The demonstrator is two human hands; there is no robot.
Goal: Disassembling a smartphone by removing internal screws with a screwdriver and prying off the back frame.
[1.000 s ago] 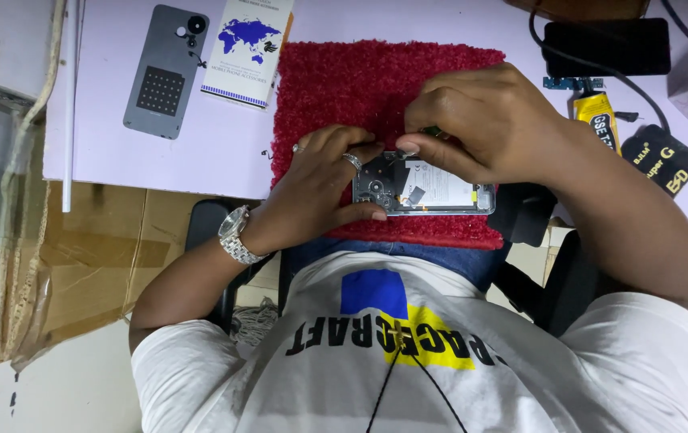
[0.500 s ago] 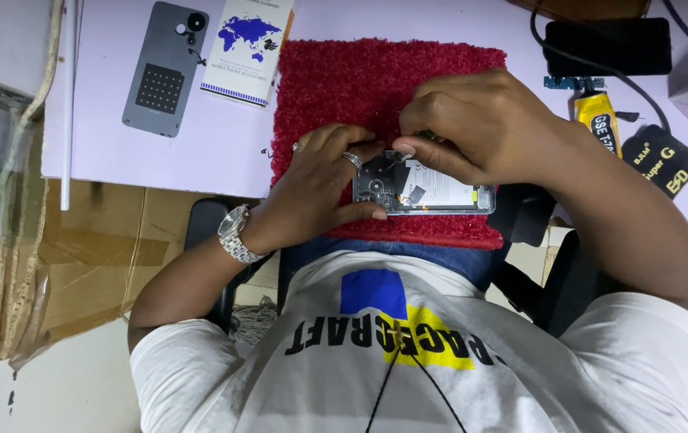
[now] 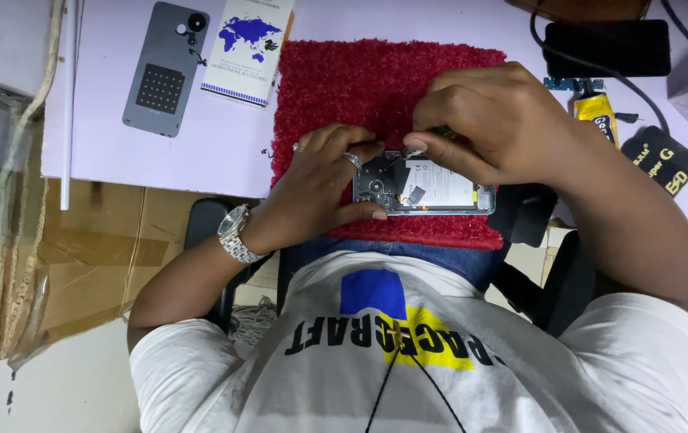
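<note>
I have the opened phone (image 3: 424, 183) lying on the near edge of the red mat (image 3: 384, 88), back cover off, its insides facing up. My left hand (image 3: 320, 188) is closed around the phone's camera end, thumb along the near edge and fingers curled over the far edge, pinning it flat. My right hand (image 3: 488, 120) sits at about one o'clock from the phone, fingertips pinched together on something small and thin near the upper middle of the board; whether that is a tool tip or a part, I cannot tell. To do this well, I judge the left hand's grip should be firm so the frame cannot slide on the pile, and the right hand should work with light, steady pressure straight over that spot, since the pieces there look delicate. The grey back cover (image 3: 163, 68) lies at ten o'clock on the lilac table (image 3: 95, 152), beside a small white booklet (image 3: 249, 48), and a yellow glue tube (image 3: 596, 116) rests at two o'clock.
</note>
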